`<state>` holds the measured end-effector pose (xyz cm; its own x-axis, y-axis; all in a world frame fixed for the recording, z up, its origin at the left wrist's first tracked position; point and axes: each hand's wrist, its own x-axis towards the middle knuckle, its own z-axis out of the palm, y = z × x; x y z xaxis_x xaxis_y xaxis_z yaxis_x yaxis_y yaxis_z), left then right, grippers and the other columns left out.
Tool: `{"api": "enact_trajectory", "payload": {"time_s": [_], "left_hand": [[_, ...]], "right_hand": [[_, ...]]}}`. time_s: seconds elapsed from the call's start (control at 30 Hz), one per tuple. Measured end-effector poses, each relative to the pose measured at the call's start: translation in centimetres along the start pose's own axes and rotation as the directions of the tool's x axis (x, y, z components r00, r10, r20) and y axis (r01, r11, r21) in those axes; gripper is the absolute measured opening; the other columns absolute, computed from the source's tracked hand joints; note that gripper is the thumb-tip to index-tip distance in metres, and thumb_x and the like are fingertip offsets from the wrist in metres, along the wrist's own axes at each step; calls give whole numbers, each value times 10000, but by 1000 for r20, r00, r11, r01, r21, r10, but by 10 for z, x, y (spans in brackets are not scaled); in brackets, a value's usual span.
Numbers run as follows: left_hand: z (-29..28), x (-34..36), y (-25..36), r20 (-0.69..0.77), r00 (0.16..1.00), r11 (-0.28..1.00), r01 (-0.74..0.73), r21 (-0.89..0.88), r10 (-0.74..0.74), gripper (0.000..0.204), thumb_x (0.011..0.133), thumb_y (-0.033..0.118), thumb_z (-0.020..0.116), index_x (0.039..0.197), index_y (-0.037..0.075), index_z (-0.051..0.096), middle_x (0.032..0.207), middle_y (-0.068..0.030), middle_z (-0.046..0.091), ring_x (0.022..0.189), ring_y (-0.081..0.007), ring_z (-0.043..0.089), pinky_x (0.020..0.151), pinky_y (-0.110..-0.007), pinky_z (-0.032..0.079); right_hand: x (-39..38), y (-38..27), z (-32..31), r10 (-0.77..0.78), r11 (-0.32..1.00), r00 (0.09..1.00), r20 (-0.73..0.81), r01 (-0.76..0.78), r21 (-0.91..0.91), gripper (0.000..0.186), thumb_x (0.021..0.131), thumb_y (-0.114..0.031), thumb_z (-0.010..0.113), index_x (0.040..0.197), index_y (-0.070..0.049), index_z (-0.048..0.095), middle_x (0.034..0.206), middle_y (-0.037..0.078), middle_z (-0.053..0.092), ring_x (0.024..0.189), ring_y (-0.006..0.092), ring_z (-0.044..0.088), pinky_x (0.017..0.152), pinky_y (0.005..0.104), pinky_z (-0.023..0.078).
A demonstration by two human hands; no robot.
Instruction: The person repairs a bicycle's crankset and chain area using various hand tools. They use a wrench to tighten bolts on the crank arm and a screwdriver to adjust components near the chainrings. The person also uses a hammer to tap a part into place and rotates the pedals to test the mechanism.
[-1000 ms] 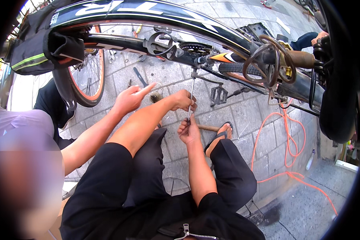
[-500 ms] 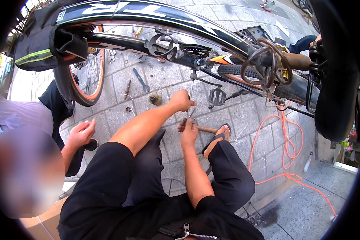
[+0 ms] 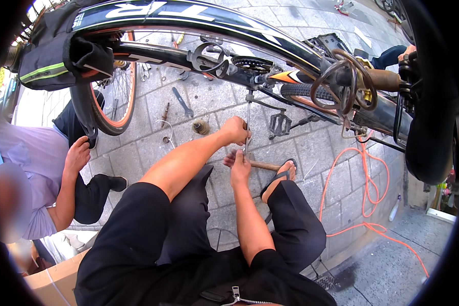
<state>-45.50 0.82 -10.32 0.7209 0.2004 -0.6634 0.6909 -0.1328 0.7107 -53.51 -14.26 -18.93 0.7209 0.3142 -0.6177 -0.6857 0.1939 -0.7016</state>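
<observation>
My left hand is closed around a long slim metal rod, whose upper end meets the bike's crank area. Just below, my right hand lies at the rod's lower end, thumb side against it and fingers stretched out to the left. Behind that hand a wooden handle reaches toward my sandalled foot; its other end is hidden. A black pedal hangs right of the rod. Over my hands stretches the dark bicycle frame.
On the paving lie an open-end wrench, a round metal part and a thin rusty part. An orange cord loops at right, near a clear bottle-like thing. Another person's hand is at left, above a cardboard box.
My right hand's fingers have straightened somewhat, while my left hand keeps its grip on the rod. The person at left has leaned back and drawn their hand away to the left.
</observation>
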Motion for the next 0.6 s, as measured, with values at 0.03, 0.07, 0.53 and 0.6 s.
{"api": "enact_trajectory", "payload": {"time_s": [0.03, 0.07, 0.53, 0.6], "left_hand": [[0, 2, -6, -54, 998, 993, -35, 115, 42, 226, 892, 172, 752, 898, -53, 738, 781, -145, 757, 667, -217, 750, 621, -349, 613], [-1, 3, -12, -102, 991, 971, -63, 231, 89, 243, 882, 190, 760, 880, -52, 735, 764, -152, 752, 666, -225, 752, 628, -364, 609], [4, 2, -6, -95, 991, 970, -75, 232, 99, 247, 928, 177, 697, 998, -58, 724, 902, -187, 771, 824, -231, 774, 673, -373, 602], [8, -1, -2, 48, 999, 973, -6, -232, 18, 229, 970, 106, 645, 1101, -73, 702, 997, -180, 778, 843, -236, 776, 659, -349, 606]], "right_hand": [[1, 1, -3, 140, 943, 967, 213, -196, 270, 430, 1078, -468, 535, 977, -62, 631, 770, 44, 600, 626, 172, 606, 560, 320, 512], [1, 0, -9, 203, 780, 873, 443, -418, 466, 440, 1077, -478, 531, 976, -64, 639, 761, 42, 599, 613, 172, 594, 546, 318, 492], [4, 7, -25, 58, 978, 987, 152, -87, 190, 427, 1096, -458, 498, 1018, -60, 629, 802, 42, 639, 644, 135, 597, 538, 316, 506], [21, -1, -38, 103, 555, 768, 632, -572, 604, 435, 1099, -465, 482, 996, -67, 624, 765, 32, 619, 616, 143, 583, 517, 313, 488]]}}
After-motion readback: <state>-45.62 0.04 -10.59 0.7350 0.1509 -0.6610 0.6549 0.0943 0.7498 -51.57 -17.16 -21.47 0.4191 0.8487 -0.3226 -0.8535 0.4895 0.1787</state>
